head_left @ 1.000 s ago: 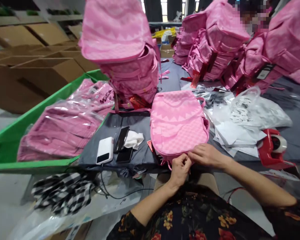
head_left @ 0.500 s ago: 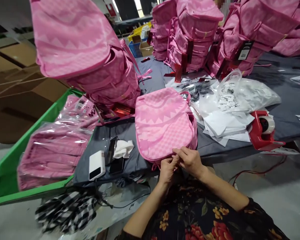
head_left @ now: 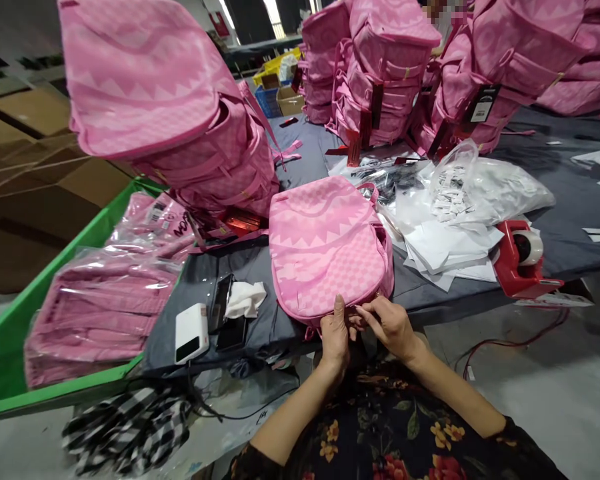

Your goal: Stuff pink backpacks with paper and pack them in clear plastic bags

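Note:
A pink backpack point(head_left: 323, 243) with a zigzag and checker pattern lies flat on the grey table point(head_left: 570, 220), its lower edge toward me. My left hand point(head_left: 334, 333) grips that lower edge, thumb on top. My right hand point(head_left: 390, 325) pinches the same edge just to the right, fingers closed on something small I cannot make out. Both hands meet at the table's near rim.
A tall stack of pink backpacks point(head_left: 180, 127) stands left of the flat one; more stacks point(head_left: 380, 73) fill the far side. A green bin point(head_left: 55, 393) holds bagged backpacks. A power bank point(head_left: 191, 332), phones point(head_left: 223, 300), papers point(head_left: 445, 247) and a red tape dispenser point(head_left: 520, 260) lie around.
The view swung right, then steadied. My left hand shifted from a pinch to gripping the backpack's edge with the thumb up; my right hand stays pinched beside it.

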{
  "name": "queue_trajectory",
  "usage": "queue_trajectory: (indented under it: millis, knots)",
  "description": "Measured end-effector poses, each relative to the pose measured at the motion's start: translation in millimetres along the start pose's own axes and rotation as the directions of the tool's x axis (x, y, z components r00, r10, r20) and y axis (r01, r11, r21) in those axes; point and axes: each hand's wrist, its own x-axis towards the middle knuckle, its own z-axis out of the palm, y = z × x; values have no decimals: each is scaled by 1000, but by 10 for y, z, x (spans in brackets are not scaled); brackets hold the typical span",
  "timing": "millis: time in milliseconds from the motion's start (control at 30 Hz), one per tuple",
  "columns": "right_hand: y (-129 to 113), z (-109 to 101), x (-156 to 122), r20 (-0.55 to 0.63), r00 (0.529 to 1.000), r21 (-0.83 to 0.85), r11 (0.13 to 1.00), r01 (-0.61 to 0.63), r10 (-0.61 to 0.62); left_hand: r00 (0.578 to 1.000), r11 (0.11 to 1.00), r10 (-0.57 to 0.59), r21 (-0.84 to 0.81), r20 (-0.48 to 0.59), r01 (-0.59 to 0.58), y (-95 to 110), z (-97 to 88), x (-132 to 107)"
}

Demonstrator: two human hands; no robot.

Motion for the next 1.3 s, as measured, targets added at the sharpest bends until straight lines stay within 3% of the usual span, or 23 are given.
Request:
queue_trajectory:
  millis: [67, 133, 200, 267, 367, 500, 600, 700, 767, 833, 900, 967, 1067, 1200, 1300]
  knots:
    - [1, -74, -65, -29, 999, -63, 997, 43, -44, 1000, 1000, 21, -20, -20, -21, -5, 21, -4]
    - [48, -202, -152, -80, 997, -103, 995, -3, -6, 999, 999, 13, -51, -49, -16, 9, 27, -30]
    - [175, -370, -191, -162, 980, -114, 985, -132, 113, 997, 997, -18, -81, -70, 13, 36, -3, -88]
    - [393, -512, -105, -233, 932, -93, 947, -307, 279, 997, 995, -47, -95, -57, 42, 52, -77, -171]
    - [833, -504, 296, -276, 826, 16, 861, -508, 492, 999, 996, -50, -79, -20, 48, 7, -214, -268]
    - [1414, -145, 959, -188, 762, 184, 784, -592, 620, 997, 1000, -31, 3, 67, 31, -81, -283, -255]
    - [1599, 16, 1129, -72, 766, 147, 766, -625, 639, 970, 995, -50, 95, 238, 28, 9, -341, -242]
    - [1409, -60, 904, -75, 833, -12, 835, -550, 548, 935, 952, 67, 258, 349, -164, 302, -615, -198]
    - [1106, -159, 617, -136, 894, -109, 890, -443, 428, 917, 820, 277, 426, 287, -382, 571, -908, -52]
    - [720, -200, 326, -141, 974, -155, 968, -198, 176, 857, 590, 441, 633, 266, -501, 839, -1199, 221]
    - [332, -142, 111, -51, 993, -146, 984, 99, -107, 838, 353, 367, 773, 405, -528, 1048, -1390, 565]
    - [37, -7, 0, 26, 973, -163, 959, 231, -230, 838, 189, 175, 818, 517, -544, 1161, -1430, 868]
    - [-124, 199, -35, 24, 982, -238, 953, 186, -185, 840, -1, 52, 841, 540, -541, 1175, -1285, 1073]
    - [-26, 307, -36, -33, 982, -255, 952, 170, -184, 849, -250, 99, 838, 520, -484, 1107, -1067, 973]
    - [39, 313, -15, -32, 982, -258, 951, 171, -185, 862, -328, 116, 838, 493, -436, 1144, -991, 876]
